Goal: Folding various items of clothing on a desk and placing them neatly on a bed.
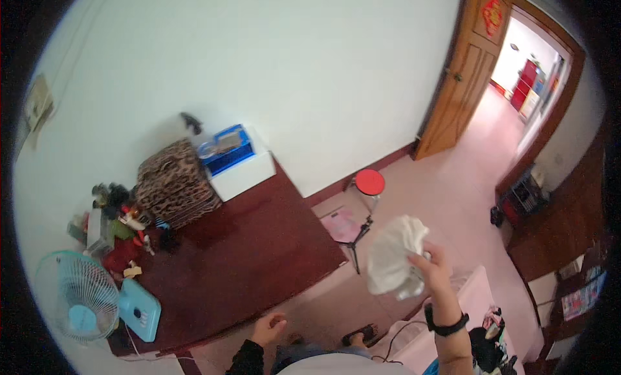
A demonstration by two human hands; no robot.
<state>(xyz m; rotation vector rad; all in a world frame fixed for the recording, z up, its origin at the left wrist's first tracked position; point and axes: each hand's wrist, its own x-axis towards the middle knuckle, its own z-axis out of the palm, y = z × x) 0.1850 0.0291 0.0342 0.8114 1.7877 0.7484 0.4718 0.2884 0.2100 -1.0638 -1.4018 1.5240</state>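
Raised to the right of the dark red table, my right hand grips a bunched white cloth by its right edge. The cloth hangs in the air over the floor, its folds slightly blurred. What kind of cloth item it is, I cannot tell. My left hand hovers by the front edge of the table, fingers loosely curled with a gap at the thumb. Nothing shows in it. A dark sleeve covers the left wrist, and a black band circles the right one.
A teal fan stands at the table's left end. Behind it are assorted small items and a leopard-print box; a blue box rests on a white one. A red-topped stool and a black tripod stand on the floor. Clothing lies on a pink surface.
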